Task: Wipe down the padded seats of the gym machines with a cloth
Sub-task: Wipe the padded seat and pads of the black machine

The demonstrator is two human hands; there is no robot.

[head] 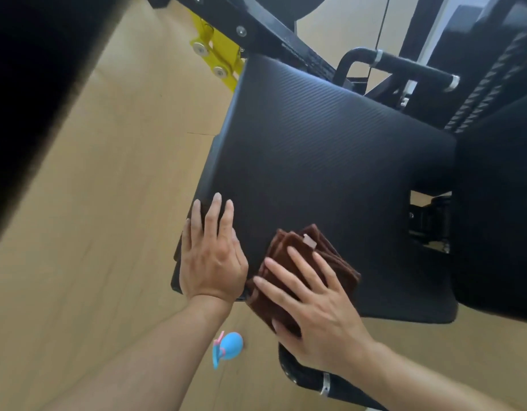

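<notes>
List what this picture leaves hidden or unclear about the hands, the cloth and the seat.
Head view only:
- Cloth: the part under the right hand is covered, so its full shape is unknown.
- Brown edge beside the left hand: the hand covers it; whether it belongs to the same cloth cannot be told.
- Seat: its right side merges into the dark machine frame.
- Top left corner: a blurred dark shape, unidentifiable.
- Blue thing on the floor: too small to name.
</notes>
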